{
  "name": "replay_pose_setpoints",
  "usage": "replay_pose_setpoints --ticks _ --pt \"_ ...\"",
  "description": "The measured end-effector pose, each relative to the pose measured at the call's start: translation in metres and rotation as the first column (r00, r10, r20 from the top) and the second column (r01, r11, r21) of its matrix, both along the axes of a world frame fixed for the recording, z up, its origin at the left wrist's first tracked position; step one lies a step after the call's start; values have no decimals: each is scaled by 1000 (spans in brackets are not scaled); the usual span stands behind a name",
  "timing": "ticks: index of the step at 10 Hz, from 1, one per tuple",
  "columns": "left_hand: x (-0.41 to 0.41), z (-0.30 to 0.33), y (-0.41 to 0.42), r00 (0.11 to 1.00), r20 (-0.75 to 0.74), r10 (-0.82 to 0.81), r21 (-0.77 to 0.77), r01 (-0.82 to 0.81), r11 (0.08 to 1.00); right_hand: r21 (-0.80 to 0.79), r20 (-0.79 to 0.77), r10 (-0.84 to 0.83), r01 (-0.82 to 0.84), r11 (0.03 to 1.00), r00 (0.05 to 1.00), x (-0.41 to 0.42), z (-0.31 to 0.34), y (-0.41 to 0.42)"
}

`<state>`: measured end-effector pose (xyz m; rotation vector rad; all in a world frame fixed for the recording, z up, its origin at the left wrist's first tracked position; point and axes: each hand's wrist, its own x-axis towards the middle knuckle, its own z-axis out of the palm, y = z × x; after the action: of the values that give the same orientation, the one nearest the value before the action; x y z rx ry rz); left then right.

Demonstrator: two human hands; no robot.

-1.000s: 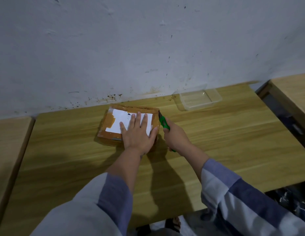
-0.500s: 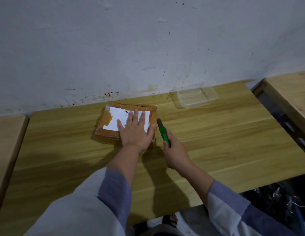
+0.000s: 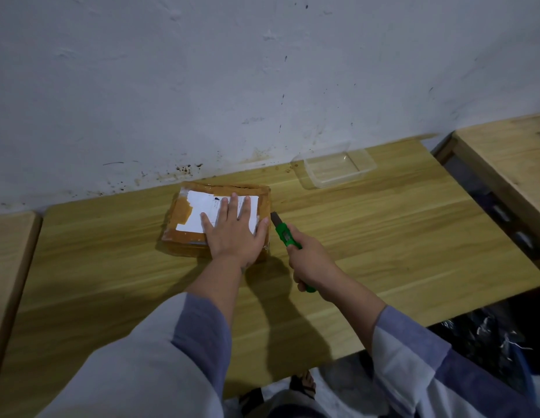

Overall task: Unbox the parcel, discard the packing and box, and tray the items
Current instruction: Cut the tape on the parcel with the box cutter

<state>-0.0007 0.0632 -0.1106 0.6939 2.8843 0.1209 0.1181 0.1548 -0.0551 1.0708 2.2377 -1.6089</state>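
The counter (image 3: 383,236) runs wide under me, wooden, pushed against the wall. On its far side, left of centre, sits the parcel (image 3: 181,236), a flat brown box still wrapped in tape with its white label up; as far as I can see it is not yet opened. Far right, near the wall, waits the clear tray (image 3: 365,164), with nothing in it that I can see. My left hand (image 3: 232,233) lies flat, fingers spread, pressing the parcel's top. My right hand (image 3: 314,260) is curled round the green cutter (image 3: 285,233), whose blade is just beside the parcel's right edge. I judge I am at the start: the tape wants cutting, then unpacking, discarding and traying all remain.
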Motion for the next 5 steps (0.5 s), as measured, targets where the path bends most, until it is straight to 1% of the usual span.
replay_pose_setpoints --ticks 1,5 --pt "-1 -1 -1 1000 -3 1 9 -1 1000 -44 11 -2 2 999 1000 2 4 3" --pt "-3 -6 -7 1000 -6 -1 18 2 1000 -131 38 19 -14 991 999 7 11 2"
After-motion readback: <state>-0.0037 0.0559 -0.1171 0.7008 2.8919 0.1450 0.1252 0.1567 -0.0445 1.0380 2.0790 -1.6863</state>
